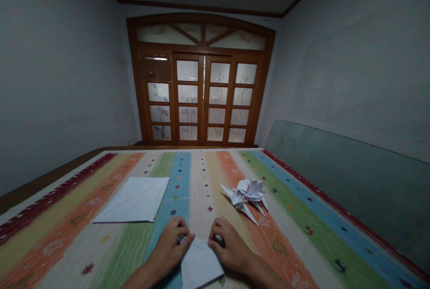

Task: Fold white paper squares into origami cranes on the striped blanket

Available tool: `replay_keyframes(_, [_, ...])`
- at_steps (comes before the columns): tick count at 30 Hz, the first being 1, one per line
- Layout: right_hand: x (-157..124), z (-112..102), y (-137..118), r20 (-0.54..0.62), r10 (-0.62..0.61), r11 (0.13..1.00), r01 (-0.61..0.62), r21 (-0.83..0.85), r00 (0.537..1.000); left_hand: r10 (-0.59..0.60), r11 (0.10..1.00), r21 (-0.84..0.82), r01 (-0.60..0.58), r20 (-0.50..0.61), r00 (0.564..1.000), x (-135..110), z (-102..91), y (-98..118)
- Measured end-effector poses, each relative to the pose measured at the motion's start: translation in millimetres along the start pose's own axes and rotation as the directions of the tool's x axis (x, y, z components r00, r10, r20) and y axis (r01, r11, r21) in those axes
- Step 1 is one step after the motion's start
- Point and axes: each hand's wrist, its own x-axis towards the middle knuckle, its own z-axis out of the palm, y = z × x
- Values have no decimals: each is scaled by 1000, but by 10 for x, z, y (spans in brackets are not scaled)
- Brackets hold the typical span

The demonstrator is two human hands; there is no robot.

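Observation:
A folded white paper [200,264] lies on a striped woven mat [208,177] at the near edge of the view. My left hand [169,246] and my right hand [228,246] are curled over its upper corners, one on each side, and seem to grip it. Past my right hand sits a white paper origami figure [247,197] with pointed flaps, apart from both hands. A flat square of white paper [132,199] lies further left, beyond my left hand and out of reach of my fingers.
The mat's colored stripes run away toward a brown wooden double door with frosted glass panes [201,101]. A grey-green panel [342,181] leans along the right wall. A wooden edge [50,181] runs along the mat's left side.

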Motion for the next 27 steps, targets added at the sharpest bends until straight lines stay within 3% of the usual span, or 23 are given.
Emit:
replay_keyframes(5, [-18,-6,-27,-24,10,998,-12,-65,1000,-116,985,118,125,-81,990,18,-12,-12])
replay_keyframes(14, [-28,-34,-56,19,-7,994,9,-109,1000,-178,941,265,209,-136,975,50,-28,-4])
replay_keyframes(22, [-41,5,-26,26,-94,984,97,-147,995,-165,942,264,205,-163,973,44,-34,-71])
replay_keyframes(27, [-32,8,-29,12,-112,972,113,-206,994,-47,987,146,63,-116,992,7,-33,-37])
